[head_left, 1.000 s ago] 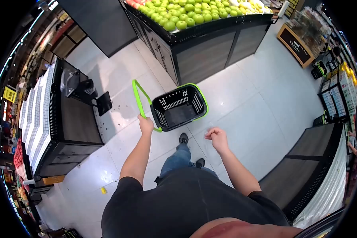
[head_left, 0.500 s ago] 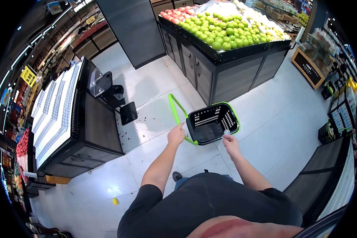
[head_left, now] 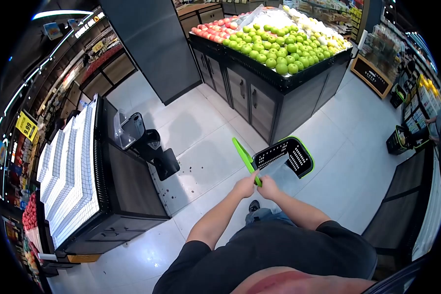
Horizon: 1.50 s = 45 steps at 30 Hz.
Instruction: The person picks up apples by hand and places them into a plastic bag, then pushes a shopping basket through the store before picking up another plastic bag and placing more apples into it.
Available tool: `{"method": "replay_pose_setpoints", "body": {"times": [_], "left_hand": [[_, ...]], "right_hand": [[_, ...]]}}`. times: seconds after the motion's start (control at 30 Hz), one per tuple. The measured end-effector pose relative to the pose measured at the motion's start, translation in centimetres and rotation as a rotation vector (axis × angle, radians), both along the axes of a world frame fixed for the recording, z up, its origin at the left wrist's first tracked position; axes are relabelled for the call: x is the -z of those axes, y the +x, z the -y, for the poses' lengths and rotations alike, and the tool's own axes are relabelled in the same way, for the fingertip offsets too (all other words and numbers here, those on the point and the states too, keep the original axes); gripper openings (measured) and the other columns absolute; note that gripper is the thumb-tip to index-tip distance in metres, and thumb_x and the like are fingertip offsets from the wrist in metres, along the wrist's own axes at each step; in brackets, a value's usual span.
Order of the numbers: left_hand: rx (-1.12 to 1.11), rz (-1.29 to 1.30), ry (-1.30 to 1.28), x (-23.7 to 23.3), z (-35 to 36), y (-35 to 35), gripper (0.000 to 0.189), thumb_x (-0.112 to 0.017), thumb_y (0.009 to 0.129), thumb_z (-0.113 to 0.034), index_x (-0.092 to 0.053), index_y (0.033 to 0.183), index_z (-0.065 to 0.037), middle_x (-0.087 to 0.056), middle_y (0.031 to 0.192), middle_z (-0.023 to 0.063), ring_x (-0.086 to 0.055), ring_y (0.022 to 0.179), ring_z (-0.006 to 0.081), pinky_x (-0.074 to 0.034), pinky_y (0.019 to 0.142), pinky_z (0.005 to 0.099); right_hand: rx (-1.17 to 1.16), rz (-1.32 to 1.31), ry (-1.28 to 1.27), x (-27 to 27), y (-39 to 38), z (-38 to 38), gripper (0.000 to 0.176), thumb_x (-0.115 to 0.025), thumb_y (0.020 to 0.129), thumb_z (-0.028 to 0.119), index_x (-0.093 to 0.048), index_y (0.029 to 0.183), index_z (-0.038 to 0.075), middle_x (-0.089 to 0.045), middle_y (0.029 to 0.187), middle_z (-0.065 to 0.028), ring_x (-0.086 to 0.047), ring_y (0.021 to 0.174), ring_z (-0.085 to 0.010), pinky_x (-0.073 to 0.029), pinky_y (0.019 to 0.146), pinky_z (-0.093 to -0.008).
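Note:
A black shopping basket (head_left: 299, 157) with a bright green rim stands tilted in view ahead of me. Its green handle (head_left: 243, 153) swings out on the left side. My left hand (head_left: 245, 186) is closed at the lower part of this handle. Close beside it, my right hand (head_left: 268, 188) is closed in a pinch, its knuckles nearly touching the left. From the right hand a see-through plastic bag (head_left: 281, 177) seems to spread in front of the basket, blurring its lower wall. The fingertips of both hands are partly hidden.
A stand of green apples (head_left: 279, 49) and red apples (head_left: 215, 30) rises ahead. On the left is a stepped white display (head_left: 71, 171), with black holders (head_left: 166, 164) jutting from its side. Dark debris (head_left: 191, 169) dots the floor. More baskets (head_left: 399, 139) stand at right, near another person's hand (head_left: 431, 120).
My right hand has moved left to meet my left hand, and the clear plastic now shows spread out. The basket and handle appear further right and more turned in view.

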<state>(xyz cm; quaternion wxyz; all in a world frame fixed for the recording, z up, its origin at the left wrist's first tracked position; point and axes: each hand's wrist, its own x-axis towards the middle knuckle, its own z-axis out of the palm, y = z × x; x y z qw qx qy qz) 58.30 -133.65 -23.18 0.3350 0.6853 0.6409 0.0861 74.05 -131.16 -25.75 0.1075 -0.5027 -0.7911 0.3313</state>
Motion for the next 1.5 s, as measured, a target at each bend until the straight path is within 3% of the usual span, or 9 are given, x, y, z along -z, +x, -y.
{"method": "replay_pose_setpoints", "body": {"times": [0.23,0.27,0.5,0.57,0.67,0.87,1.07,1.27,1.5], "left_hand": [[0.275,-0.415,0.097,-3.1,-3.8,-2.2,0.035,-0.058,0.081,-0.016,-0.062,0.117,-0.018,-0.069,0.093,0.0144,-0.067,0.091,0.0328,-0.053,0.068,0.0471],[0.271,-0.397,0.214,-2.9,-4.0,-2.9,0.027,-0.061,0.079,-0.016,-0.068,0.104,-0.017,-0.067,0.099,0.0131,-0.063,0.099,0.0313,-0.051,0.075,0.0457],[0.407,-0.455,0.407,-4.3,-12.3,-7.2,0.022,-0.071,0.070,-0.021,-0.070,0.090,-0.015,-0.059,0.113,0.0124,-0.052,0.110,0.0310,-0.041,0.092,0.0449],[0.608,-0.380,0.616,-4.9,-14.2,-7.8,0.022,-0.074,0.066,-0.025,-0.069,0.083,-0.011,-0.063,0.102,0.0115,-0.055,0.104,0.0291,-0.043,0.089,0.0444],[0.755,-0.406,0.429,-4.5,-16.8,-8.3,0.029,-0.074,0.066,-0.034,-0.069,0.080,-0.009,-0.066,0.092,0.0116,-0.061,0.094,0.0299,-0.043,0.090,0.0453],[1.105,-0.384,0.102,-2.8,-21.5,-8.0,0.038,-0.069,0.071,-0.045,-0.068,0.081,-0.008,-0.069,0.080,0.0149,-0.067,0.080,0.0316,-0.051,0.073,0.0461],[1.422,-0.405,-0.172,-1.3,-26.7,-9.3,0.042,-0.065,0.077,-0.047,-0.071,0.094,-0.008,-0.070,0.096,0.0150,-0.067,0.093,0.0327,-0.053,0.080,0.0452],[1.718,-0.356,-0.266,2.3,-24.9,-10.5,0.039,-0.061,0.080,-0.038,-0.072,0.103,-0.008,-0.070,0.104,0.0164,-0.066,0.097,0.0334,-0.053,0.082,0.0445],[1.606,-0.301,-0.502,5.6,-23.4,-11.5,0.045,-0.059,0.081,-0.041,-0.068,0.113,-0.010,-0.067,0.115,0.0163,-0.064,0.107,0.0333,-0.050,0.088,0.0452]], "right_hand": [[0.161,-0.113,-0.160,-0.2,-2.3,-1.0,0.029,-0.071,0.068,0.021,-0.068,0.088,0.000,-0.067,0.090,-0.0237,-0.065,0.087,-0.0398,-0.052,0.079,-0.0474],[0.156,-0.101,-0.197,-0.1,-2.5,-1.2,0.030,-0.069,0.067,0.022,-0.070,0.089,0.001,-0.068,0.089,-0.0231,-0.066,0.086,-0.0386,-0.053,0.079,-0.0463],[0.118,-0.098,-0.344,0.1,-1.6,-3.5,0.032,-0.071,0.068,0.025,-0.070,0.090,0.002,-0.069,0.086,-0.0216,-0.067,0.080,-0.0370,-0.053,0.075,-0.0453],[0.118,-0.133,-0.355,0.9,-2.0,-3.1,0.032,-0.070,0.068,0.025,-0.070,0.092,0.003,-0.069,0.086,-0.0213,-0.066,0.080,-0.0373,-0.052,0.074,-0.0456],[0.258,-0.228,-0.342,0.4,-3.4,-3.2,0.031,-0.070,0.069,0.025,-0.069,0.091,0.003,-0.068,0.083,-0.0211,-0.066,0.080,-0.0377,-0.052,0.073,-0.0458],[0.531,-0.092,-0.291,-0.4,-7.5,-4.8,0.025,-0.071,0.071,0.021,-0.064,0.090,0.005,-0.067,0.089,-0.0182,-0.065,0.087,-0.0375,-0.051,0.075,-0.0474],[0.926,0.082,-0.392,-4.1,-11.8,-3.7,0.024,-0.067,0.077,0.016,-0.059,0.097,0.007,-0.067,0.093,-0.0164,-0.064,0.091,-0.0381,-0.051,0.075,-0.0481],[0.735,0.219,-0.629,-0.3,-14.7,-0.4,0.022,-0.061,0.081,0.023,-0.065,0.100,0.012,-0.069,0.097,-0.0158,-0.065,0.094,-0.0370,-0.051,0.078,-0.0476],[0.769,0.337,-0.703,-0.2,-14.7,0.1,0.020,-0.056,0.083,0.018,-0.067,0.099,0.012,-0.070,0.098,-0.0131,-0.066,0.095,-0.0340,-0.051,0.079,-0.0468]]}}
